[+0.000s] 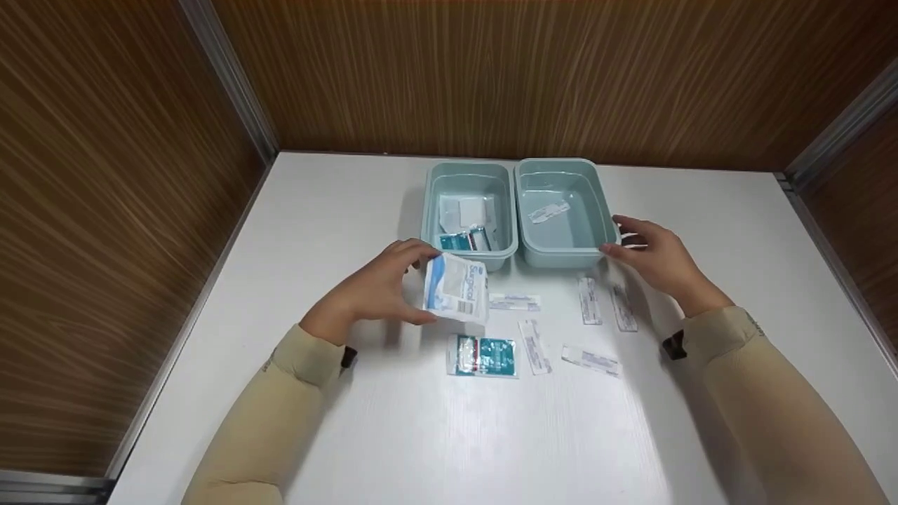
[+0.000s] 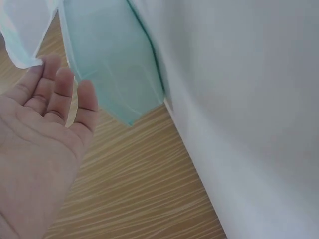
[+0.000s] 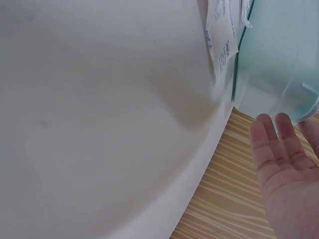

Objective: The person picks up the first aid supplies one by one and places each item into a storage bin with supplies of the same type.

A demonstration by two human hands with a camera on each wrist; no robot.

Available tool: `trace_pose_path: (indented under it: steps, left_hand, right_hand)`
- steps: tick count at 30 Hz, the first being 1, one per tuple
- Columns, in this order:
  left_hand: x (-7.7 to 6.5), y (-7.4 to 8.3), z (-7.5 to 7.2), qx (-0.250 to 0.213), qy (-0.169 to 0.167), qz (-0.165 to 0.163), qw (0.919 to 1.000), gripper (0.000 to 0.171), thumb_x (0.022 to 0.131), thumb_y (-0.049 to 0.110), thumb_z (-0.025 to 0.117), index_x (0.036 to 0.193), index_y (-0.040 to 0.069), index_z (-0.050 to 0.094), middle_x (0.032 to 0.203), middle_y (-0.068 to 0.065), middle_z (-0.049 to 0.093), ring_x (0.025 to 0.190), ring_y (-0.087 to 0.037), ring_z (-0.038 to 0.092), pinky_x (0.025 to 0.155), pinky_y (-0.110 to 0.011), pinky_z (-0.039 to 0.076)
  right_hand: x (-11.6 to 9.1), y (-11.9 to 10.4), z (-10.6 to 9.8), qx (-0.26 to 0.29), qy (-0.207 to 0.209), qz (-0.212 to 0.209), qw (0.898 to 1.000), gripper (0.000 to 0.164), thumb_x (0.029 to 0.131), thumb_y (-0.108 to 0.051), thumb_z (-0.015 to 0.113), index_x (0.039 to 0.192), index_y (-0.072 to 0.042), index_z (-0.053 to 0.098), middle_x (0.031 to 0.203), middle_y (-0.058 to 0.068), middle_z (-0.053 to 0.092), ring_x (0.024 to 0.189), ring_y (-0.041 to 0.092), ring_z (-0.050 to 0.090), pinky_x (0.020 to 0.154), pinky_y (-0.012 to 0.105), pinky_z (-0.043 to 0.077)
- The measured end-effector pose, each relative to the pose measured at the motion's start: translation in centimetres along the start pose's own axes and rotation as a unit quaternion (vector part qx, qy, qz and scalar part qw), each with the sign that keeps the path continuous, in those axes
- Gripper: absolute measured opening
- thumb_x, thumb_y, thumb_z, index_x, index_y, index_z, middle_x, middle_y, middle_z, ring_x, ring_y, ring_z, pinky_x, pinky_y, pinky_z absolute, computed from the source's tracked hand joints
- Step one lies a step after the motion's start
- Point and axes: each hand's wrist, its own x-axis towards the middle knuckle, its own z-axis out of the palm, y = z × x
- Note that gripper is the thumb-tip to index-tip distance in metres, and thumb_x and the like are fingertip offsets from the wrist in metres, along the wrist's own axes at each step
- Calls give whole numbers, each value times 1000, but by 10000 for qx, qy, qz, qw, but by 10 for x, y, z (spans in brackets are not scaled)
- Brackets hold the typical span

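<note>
In the head view my left hand (image 1: 379,286) pinches a white and blue packet printed "Surgical" (image 1: 456,287), tilted in front of the left pale green bin (image 1: 425,203). That packet (image 2: 22,35) also shows at the fingertips in the left wrist view. My right hand (image 1: 656,258) touches the front right corner of the right bin (image 1: 561,259), fingers loosely extended. Inside the left bin lie a teal packet (image 1: 456,242) and a white packet (image 1: 472,212). One slim white paper packet (image 1: 549,211) lies in the right bin.
Several slim white paper packets, such as one by the right bin (image 1: 590,301), lie scattered on the white table (image 1: 449,442). A teal and clear packet (image 1: 497,356) lies nearer me. Wood-grain panels (image 1: 526,77) enclose the back and sides.
</note>
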Motion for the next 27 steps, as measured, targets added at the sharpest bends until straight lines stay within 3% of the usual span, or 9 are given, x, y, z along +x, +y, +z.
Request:
trace_pose_path:
  steps: [14, 18, 27]
  left_hand:
    - [17, 8, -6, -216, 133, -92, 9996, 102, 75, 26, 108, 162, 19, 55, 162, 3, 54, 145, -38, 53, 126, -60, 51]
    - [25, 11, -10, -241, 212, -54, 9995, 102, 75, 27, 108, 161, 19, 55, 162, 3, 54, 142, -33, 53, 126, -61, 51]
    - [52, 16, -20, -29, 396, -279, 9988, 105, 75, 31, 108, 164, 21, 53, 165, 3, 53, 140, -22, 51, 128, -49, 49]
  right_hand:
    - [-3, 0, 0, 115, 30, 24, 9999, 87, 106, -50, 80, 175, -13, 43, 164, 24, 57, 150, 46, 60, 126, 64, 49]
    - [-4, -1, 1, 142, 33, 9, 9999, 87, 105, -50, 80, 175, -13, 44, 163, 24, 58, 149, 46, 60, 127, 64, 49]
    - [-8, -3, 2, 86, 48, 52, 9999, 89, 105, -52, 80, 176, -13, 41, 164, 26, 56, 151, 48, 58, 128, 68, 47]
